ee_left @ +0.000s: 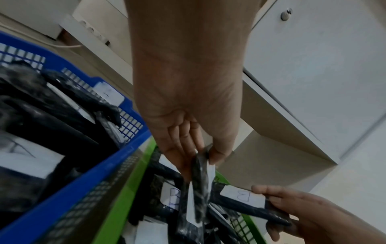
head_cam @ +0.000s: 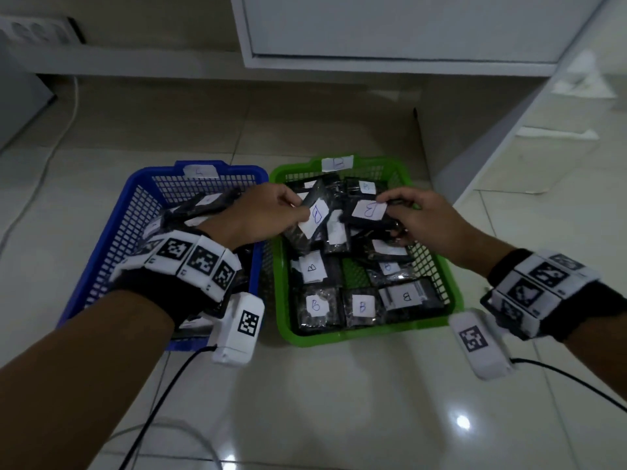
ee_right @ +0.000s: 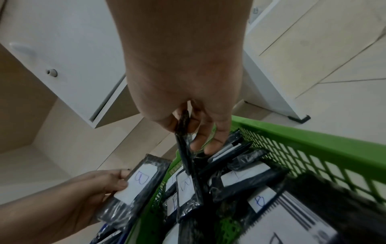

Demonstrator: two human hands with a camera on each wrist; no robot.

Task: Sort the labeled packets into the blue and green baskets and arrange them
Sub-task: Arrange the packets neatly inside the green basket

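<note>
Shiny floor tiles (head_cam: 339,401) hold a blue basket (head_cam: 142,184) and a green basket (head_cam: 451,293). Each hand pinches one B packet above the green basket, where B packets go. Left hand (head_cam: 258,212) grips a packet (head_cam: 314,217); right hand (head_cam: 420,215) grips another (head_cam: 368,212), likely to line them up.

Glossy pale tiled floor (head_cam: 339,401); white cabinet (head_cam: 407,25) behind; power strip (head_cam: 37,30) and white cable (head_cam: 51,144) at left.

Right hand (ee_right: 188,102) pinched a black packet (ee_right: 183,142) edge-on above the green basket (ee_right: 303,132), left hand (ee_right: 98,186) at eight o'clock held a B-labelled packet (ee_right: 137,186), more B packets (ee_right: 188,188) lay heaped inside
</note>
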